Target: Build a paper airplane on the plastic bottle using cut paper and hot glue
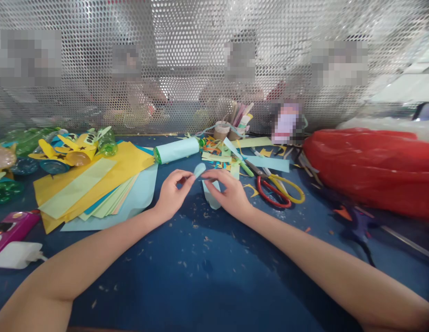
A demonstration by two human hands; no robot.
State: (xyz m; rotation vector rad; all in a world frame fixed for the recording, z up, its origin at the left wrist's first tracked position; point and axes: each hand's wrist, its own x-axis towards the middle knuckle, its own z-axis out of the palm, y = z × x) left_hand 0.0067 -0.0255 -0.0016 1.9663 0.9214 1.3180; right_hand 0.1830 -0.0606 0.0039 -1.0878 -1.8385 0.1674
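Observation:
Both my hands meet over the blue table on a small strip of light blue paper. My left hand pinches the strip's curled top end between thumb and fingers. My right hand is closed on the strip from the right, its fingers covering the middle part. The strip's lower end lies on the table under my right hand.
A stack of yellow, green and blue paper sheets lies to the left, a paper-wrapped bottle behind my hands. Red and yellow scissors lie to the right, near a red plastic bag. A perforated metal screen closes the back.

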